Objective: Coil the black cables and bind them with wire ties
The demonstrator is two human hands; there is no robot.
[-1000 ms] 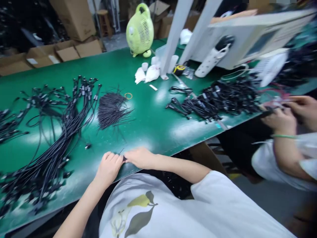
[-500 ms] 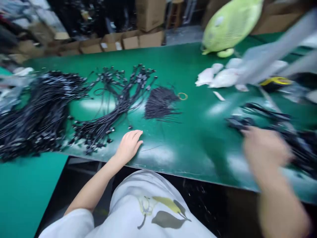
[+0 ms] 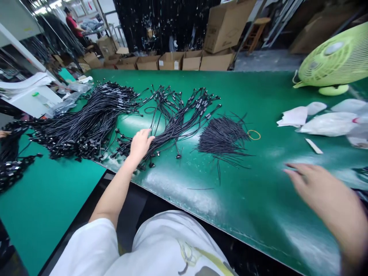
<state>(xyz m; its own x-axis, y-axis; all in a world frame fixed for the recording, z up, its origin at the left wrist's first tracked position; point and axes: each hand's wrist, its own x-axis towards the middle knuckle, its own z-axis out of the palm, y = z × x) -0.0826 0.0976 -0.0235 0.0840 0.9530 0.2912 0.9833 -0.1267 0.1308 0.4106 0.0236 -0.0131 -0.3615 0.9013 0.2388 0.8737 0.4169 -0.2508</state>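
My left hand (image 3: 140,145) lies over the near end of a middle bundle of black cables (image 3: 175,128), its thumb apart from the fingers; no firm grip on them shows. My right hand (image 3: 319,186), slightly blurred, is over the right part of the table with thumb and fingers apart and nothing seen between them. Between the hands lies a pile of short thin black ties (image 3: 222,136), with a few loose strands near it. A yellow rubber band (image 3: 254,134) rests at the pile's right side.
A larger heap of black cables (image 3: 94,119) covers the left of the green table (image 3: 258,207). Crumpled white plastic bags (image 3: 327,123) and a green fan (image 3: 336,57) are at the right. Cardboard boxes (image 3: 171,61) line the far edge. Another person (image 3: 74,26) stands far back left.
My view has swung left. My right hand has come away from the black cables at the right, and my left hand has moved from bare tabletop onto the middle cable bundle.
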